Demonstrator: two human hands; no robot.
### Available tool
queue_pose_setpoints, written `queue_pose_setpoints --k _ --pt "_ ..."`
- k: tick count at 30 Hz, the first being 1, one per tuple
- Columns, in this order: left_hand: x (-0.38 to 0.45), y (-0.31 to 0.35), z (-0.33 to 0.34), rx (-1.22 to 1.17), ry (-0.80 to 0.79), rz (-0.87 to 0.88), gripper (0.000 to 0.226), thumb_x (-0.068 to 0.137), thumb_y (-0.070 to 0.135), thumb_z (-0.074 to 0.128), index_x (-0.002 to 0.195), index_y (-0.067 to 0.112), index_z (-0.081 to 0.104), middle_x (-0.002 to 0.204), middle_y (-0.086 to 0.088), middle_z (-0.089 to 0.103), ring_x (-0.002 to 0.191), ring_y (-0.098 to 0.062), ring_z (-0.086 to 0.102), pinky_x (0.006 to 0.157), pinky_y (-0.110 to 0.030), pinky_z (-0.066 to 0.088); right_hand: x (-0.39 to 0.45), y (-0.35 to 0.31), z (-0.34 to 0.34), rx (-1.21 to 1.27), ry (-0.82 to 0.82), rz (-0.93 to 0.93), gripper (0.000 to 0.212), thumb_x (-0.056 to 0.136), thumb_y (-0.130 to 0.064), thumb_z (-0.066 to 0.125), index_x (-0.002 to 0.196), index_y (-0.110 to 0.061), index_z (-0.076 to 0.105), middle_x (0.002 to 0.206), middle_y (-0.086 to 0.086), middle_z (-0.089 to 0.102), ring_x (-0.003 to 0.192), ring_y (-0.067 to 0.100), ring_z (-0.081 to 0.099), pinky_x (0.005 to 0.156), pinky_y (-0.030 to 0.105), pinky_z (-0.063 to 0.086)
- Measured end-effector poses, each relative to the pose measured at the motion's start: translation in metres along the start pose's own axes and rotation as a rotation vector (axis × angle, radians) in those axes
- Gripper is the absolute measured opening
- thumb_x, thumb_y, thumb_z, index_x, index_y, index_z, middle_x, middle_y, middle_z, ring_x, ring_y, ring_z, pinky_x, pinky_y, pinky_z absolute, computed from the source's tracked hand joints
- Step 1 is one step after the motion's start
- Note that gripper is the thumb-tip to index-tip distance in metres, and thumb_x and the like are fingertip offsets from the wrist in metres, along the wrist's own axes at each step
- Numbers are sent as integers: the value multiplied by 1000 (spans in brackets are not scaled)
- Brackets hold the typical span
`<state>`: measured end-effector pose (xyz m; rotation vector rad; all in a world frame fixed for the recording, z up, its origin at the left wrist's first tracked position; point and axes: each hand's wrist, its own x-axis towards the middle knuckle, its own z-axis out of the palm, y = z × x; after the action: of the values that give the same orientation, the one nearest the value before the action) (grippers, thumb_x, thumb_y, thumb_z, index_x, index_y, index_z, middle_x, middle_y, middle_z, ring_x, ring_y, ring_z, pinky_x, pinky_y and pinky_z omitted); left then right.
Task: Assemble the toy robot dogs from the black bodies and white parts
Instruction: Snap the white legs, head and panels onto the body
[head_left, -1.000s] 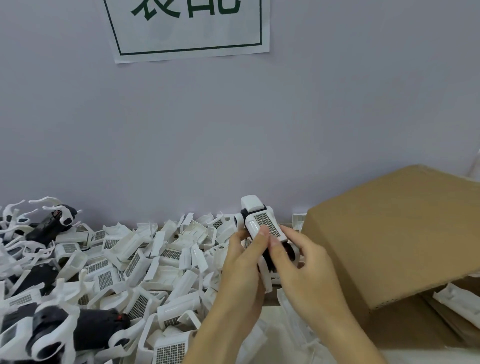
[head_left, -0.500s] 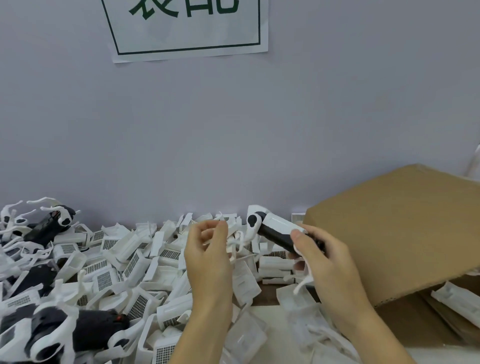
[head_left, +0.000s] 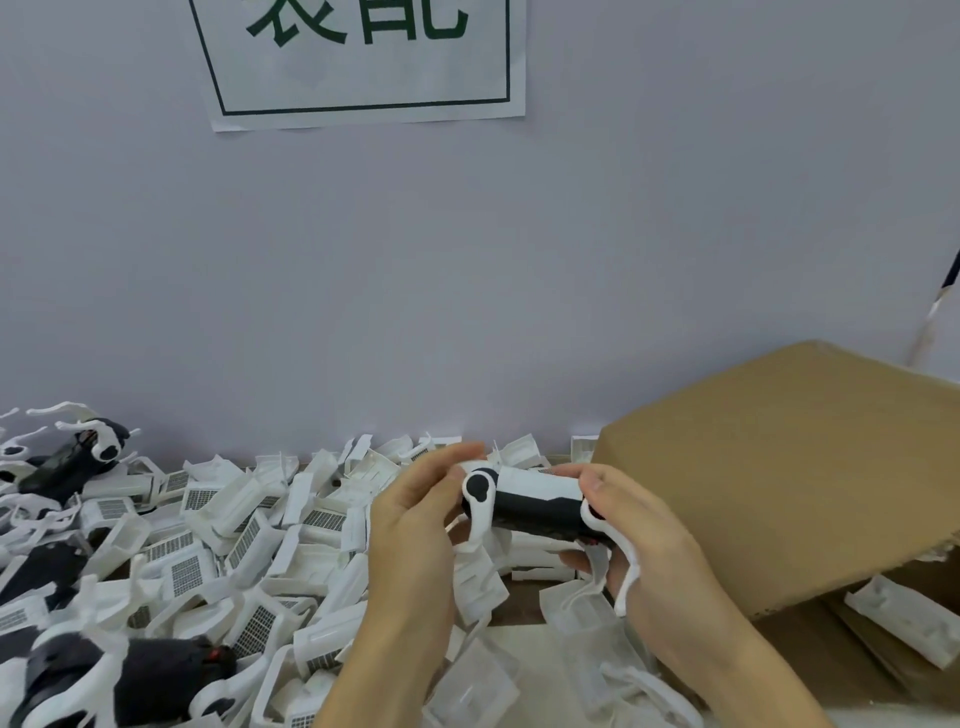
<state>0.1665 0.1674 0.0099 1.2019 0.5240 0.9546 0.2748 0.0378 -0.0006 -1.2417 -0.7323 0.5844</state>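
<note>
A toy robot dog (head_left: 535, 504), black body with white top shell and thin white legs, is held mid-air in the near centre, just left of the cardboard box (head_left: 789, 467) and above the heap of white grille parts (head_left: 218, 525). It is gripped at its right end by the curled right hand (head_left: 639, 535), while its left end is pinched by the left hand (head_left: 421, 514), fingers bent around the leg joint. It is judged light, rigid, smooth plastic; the stiff black trunk is best gripped, since the slender legs look snappable.

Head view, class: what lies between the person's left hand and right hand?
The toy robot dog spans the gap in the head view: the left hand holds its front end, the right hand its rear end.
</note>
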Motion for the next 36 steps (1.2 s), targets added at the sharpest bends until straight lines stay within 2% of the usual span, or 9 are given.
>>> queue_pose_setpoints --k 5,9,14,16,20,25,29,32,36 --pt "-2 -1 2 34 64 94 32 100 5 58 88 23 81 96 -3 78 94 -26 72 81 -42 57 -3 -9 -3 -310 -6 -91 17 91 -28 73 103 -40 71 106 -12 73 98 7 69 84 26 57" --pt "-2 1 0 -86 -14 24 30 100 10 54 93 21 81 96 -2 77 82 -19 70 73 -33 52 0 -8 -2 -371 126 -118 28 102 -22 54 92 -41 72 92 -18 73 86 1 69 70 15 53" --pt "-5 5 0 -186 -146 10 22 86 16 64 100 18 81 101 -6 77 86 -15 72 74 -27 53 1 -7 0 -107 178 53 37 106 -17 45 87 -29 75 95 10 74 92 41 72 84 65 56" --pt "-6 6 2 -216 -159 8 25 80 18 68 102 16 80 101 -10 76 91 -21 71 81 -35 55 -1 -6 3 11 96 181 38 106 -17 43 89 -19 78 94 19 71 88 51 69 83 73 52" --pt "-5 9 3 -304 -175 11 27 75 24 74 100 14 79 102 -15 76 90 -24 74 80 -38 62 -3 -6 12 222 -157 403 35 100 -22 48 104 1 74 92 25 63 76 44 67 67 50 59" --pt "-4 9 1 -313 -169 19 23 76 24 73 97 15 78 96 -11 77 85 -19 75 72 -31 62 -2 -6 17 293 -232 475 39 102 -22 43 98 -1 76 88 23 61 77 40 64 74 47 55" --pt "-5 9 3 -319 -166 3 26 83 24 68 106 13 75 108 -14 77 94 -21 75 78 -37 62 -2 -6 20 336 -171 467 39 100 -19 44 108 6 72 91 24 59 73 40 64 69 46 52" --pt "-6 8 4 -319 -170 -33 26 94 26 60 115 16 74 114 -8 76 98 -15 75 72 -28 60 0 -4 22 285 -69 402 39 99 -18 45 119 11 63 91 27 58 71 36 59 71 48 52" --pt "-6 6 4 -265 -184 -75 24 100 28 56 114 32 75 111 1 77 99 -13 74 76 -31 61 2 -6 24 147 174 229 30 100 -14 46 103 1 73 88 27 65 75 35 61 61 42 54"
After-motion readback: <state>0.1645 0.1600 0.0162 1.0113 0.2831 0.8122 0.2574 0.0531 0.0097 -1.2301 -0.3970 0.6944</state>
